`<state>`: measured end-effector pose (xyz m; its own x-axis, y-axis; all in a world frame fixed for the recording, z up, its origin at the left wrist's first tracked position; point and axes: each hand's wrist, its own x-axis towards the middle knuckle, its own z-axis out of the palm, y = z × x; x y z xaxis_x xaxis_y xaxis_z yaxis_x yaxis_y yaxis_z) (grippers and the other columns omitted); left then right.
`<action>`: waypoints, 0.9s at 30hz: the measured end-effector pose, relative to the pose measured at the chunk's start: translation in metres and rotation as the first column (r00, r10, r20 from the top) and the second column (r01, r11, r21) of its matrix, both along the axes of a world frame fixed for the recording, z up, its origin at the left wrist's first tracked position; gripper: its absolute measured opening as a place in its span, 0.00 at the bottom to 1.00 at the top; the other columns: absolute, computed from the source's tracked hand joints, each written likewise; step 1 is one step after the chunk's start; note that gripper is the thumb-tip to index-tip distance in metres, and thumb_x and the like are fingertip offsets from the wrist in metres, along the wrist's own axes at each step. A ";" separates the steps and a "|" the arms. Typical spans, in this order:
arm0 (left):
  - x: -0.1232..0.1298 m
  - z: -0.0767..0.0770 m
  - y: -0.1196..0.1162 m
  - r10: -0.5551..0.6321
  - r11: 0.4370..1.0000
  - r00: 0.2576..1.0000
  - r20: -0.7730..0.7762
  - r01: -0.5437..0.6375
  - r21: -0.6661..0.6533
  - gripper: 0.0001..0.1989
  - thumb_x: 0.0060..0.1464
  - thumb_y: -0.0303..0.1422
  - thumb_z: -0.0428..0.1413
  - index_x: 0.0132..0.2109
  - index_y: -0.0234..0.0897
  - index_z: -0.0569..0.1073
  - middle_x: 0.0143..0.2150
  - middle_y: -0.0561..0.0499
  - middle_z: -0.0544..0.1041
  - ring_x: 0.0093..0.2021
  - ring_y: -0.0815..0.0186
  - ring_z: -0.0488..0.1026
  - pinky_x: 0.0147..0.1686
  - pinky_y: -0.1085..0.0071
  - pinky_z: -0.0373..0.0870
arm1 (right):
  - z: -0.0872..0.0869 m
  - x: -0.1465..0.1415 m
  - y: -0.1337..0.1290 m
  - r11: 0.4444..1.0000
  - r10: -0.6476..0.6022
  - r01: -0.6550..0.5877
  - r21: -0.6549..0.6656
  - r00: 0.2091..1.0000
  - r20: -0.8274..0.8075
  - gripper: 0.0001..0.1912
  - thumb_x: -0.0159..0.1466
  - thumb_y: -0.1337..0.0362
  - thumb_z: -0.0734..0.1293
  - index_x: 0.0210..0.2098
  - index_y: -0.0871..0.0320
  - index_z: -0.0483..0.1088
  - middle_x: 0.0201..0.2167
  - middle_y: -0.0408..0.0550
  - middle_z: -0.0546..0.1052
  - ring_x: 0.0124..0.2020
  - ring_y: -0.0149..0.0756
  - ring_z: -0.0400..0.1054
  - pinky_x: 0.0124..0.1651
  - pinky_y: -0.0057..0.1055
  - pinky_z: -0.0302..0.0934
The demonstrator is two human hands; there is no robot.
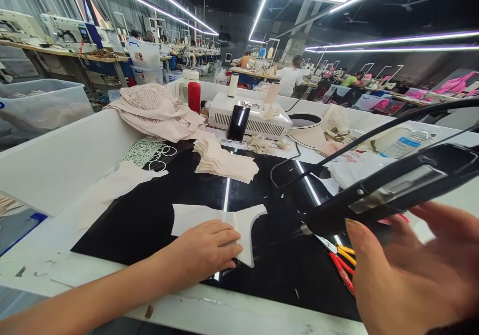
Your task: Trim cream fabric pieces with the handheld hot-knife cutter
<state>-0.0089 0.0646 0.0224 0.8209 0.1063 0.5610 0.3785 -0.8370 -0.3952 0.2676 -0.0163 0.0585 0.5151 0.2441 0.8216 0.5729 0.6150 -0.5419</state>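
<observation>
My left hand [211, 247] lies flat, fingers stretched, on a cut white fabric piece [245, 227] with curved edges, on the black work surface [149, 225]. At the right, my right hand [415, 270] has its thumb at the lower edge of a black corded handheld tool [396, 187], with the other fingers partly behind it. The tool is tilted, its small metal tip pointing down and left above the surface. Below the tip lie scissors or snips with red and yellow handles [342, 265], partly hidden by my right hand.
A stack of cream fabric pieces [226, 163] lies farther back. Pale green cord [144, 153] and a lacy cream garment [157, 108] are at left. A phone [238, 123] leans on a white vented box [250, 115]. The tool's black cable [374, 135] arches across the right side.
</observation>
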 end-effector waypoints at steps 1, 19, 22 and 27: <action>0.001 0.000 0.000 -0.008 1.000 1.000 -0.003 0.008 -0.005 0.20 0.51 0.48 0.61 0.49 0.49 0.72 0.52 0.63 0.76 0.52 0.84 0.71 0.56 0.80 0.73 | 0.003 -0.002 0.004 0.998 0.036 -0.037 -0.047 0.999 -0.033 0.48 0.54 0.64 0.80 0.69 0.34 0.61 0.66 0.46 0.63 0.69 0.49 0.58 0.63 0.45 0.63; 0.029 0.006 -0.015 -0.165 0.981 0.986 0.017 0.163 0.108 0.12 0.49 0.31 0.62 0.34 0.38 0.64 0.27 0.56 0.67 0.31 0.76 0.66 0.32 0.74 0.60 | 0.013 -0.039 0.021 0.861 0.500 -0.505 -0.065 0.862 -0.079 0.32 0.65 0.65 0.74 0.66 0.49 0.63 0.38 0.46 0.72 0.33 0.36 0.72 0.32 0.39 0.71; 0.029 -0.001 -0.013 -0.157 0.986 0.987 0.016 0.156 0.067 0.14 0.46 0.28 0.64 0.32 0.39 0.64 0.27 0.57 0.69 0.30 0.76 0.64 0.30 0.75 0.59 | 0.007 -0.048 0.013 0.809 0.581 -0.586 -0.038 0.808 -0.093 0.27 0.67 0.65 0.72 0.64 0.50 0.63 0.37 0.46 0.71 0.30 0.35 0.70 0.30 0.38 0.70; 0.028 -0.005 -0.010 -0.096 0.978 0.993 0.075 0.108 -0.177 0.08 0.49 0.33 0.64 0.33 0.42 0.71 0.34 0.64 0.76 0.38 0.84 0.67 0.38 0.82 0.65 | 0.002 -0.067 0.003 0.709 0.701 -0.705 0.025 0.701 -0.130 0.24 0.68 0.59 0.72 0.61 0.51 0.63 0.35 0.44 0.70 0.28 0.32 0.69 0.26 0.33 0.69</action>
<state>0.0190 0.0550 0.0169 0.7949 0.1285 0.5930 0.3078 -0.9276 -0.2117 0.2010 -0.0129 0.0603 0.2787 0.5952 0.7537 -0.0910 0.7976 -0.5963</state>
